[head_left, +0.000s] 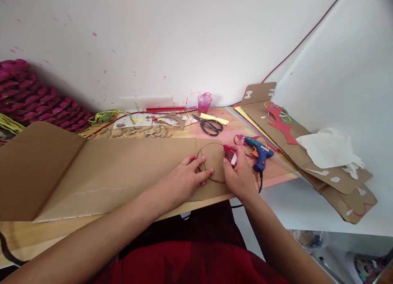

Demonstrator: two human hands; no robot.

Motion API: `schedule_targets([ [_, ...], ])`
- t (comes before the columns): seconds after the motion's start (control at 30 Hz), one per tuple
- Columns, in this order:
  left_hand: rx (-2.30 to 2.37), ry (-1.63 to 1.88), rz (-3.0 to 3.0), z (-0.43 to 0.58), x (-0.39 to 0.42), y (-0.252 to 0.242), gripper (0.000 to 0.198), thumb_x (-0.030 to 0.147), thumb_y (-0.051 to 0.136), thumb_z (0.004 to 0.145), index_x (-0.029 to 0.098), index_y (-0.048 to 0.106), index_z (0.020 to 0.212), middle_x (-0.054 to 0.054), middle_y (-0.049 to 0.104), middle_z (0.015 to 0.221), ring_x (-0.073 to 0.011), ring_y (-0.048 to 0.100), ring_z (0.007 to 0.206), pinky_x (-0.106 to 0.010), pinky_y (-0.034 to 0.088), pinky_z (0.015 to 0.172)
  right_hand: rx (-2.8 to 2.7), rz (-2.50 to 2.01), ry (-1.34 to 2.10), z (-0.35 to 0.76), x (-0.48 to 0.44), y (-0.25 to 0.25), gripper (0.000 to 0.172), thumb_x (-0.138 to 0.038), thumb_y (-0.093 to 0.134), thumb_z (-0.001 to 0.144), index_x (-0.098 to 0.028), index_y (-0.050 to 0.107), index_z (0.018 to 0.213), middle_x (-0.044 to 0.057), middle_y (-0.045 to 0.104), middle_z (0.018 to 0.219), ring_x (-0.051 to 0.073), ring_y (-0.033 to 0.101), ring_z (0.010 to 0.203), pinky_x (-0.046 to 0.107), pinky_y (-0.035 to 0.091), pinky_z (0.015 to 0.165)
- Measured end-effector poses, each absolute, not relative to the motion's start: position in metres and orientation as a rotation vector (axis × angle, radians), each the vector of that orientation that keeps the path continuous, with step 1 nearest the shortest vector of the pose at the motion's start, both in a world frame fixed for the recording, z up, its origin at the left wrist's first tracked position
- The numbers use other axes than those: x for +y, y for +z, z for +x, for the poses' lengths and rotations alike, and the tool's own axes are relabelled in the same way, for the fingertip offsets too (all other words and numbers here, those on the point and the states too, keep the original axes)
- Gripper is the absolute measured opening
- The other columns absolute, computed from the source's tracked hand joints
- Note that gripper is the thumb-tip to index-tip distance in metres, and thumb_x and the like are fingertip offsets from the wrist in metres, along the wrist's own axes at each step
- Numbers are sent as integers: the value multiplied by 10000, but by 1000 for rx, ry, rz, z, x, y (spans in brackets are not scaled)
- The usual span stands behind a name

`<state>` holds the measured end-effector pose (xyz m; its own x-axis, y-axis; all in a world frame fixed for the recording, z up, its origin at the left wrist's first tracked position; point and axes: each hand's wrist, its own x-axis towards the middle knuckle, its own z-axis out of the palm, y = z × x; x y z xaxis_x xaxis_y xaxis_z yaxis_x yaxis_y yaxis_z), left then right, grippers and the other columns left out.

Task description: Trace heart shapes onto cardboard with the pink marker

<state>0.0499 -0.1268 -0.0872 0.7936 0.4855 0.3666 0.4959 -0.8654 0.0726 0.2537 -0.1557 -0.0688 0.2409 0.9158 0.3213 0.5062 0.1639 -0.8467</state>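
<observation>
A long sheet of brown cardboard [138, 161] lies unfolded along the table. Near its right end it bears a round outline [215, 143] in a dark reddish line. My left hand [192, 173] rests on the cardboard with fingers apart, over the left side of that outline. At the outline's right side, my right hand [238, 169] is closed round a slim pink-and-white tool [234, 158]. Whether this is a marker or a cutter I cannot tell, as its lower end is hidden by the fingers.
A blue glue gun [260, 153] lies right of my right hand, its cable hanging over the edge. Black-handled scissors [210, 126], a pink-stained cup [204, 102] and peanut-like pieces [156, 131] sit behind. Cardboard scraps [344, 183] stand right; a magenta scaly mass [37, 95] left.
</observation>
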Motion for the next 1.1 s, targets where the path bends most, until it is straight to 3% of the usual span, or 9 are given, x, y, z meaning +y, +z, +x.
schedule_targets([
  [0.27, -817, -565, -2970, 47, -126, -90, 394, 266, 487, 1000, 274, 632, 1366, -193, 572, 1405, -315, 553, 1249, -471, 518, 996, -1257, -1536, 611, 277, -188, -57, 276, -382, 603, 936, -257, 567, 1179, 108, 644, 1277, 254, 654, 1159, 477, 526, 1008],
  [0.53, -810, -531, -2953, 47, -126, -89, 380, 252, 493, 993, 275, 648, 1339, -181, 572, 1388, -310, 574, 1193, -473, 534, 967, -1350, -1631, 539, 265, -225, -57, 286, -316, 598, 932, -277, 547, 1211, 95, 691, 1214, 255, 687, 1123, 421, 560, 937],
  [0.87, -865, -419, -2986, 48, -128, -84, 446, 230, 503, 985, 331, 577, 1413, -179, 532, 1440, -319, 554, 1244, -463, 532, 954, -1095, -1533, 753, 261, -223, -58, 355, -392, 665, 888, -268, 549, 1199, 99, 646, 1279, 252, 614, 1239, 463, 497, 1063],
  [1.1, -893, -356, -2974, 49, -132, -78, 455, 249, 482, 997, 363, 554, 1431, -169, 520, 1457, -320, 552, 1259, -448, 526, 952, -952, -1482, 890, 263, -222, -55, 448, -436, 722, 840, -262, 551, 1217, 100, 657, 1257, 254, 626, 1213, 465, 487, 1069],
])
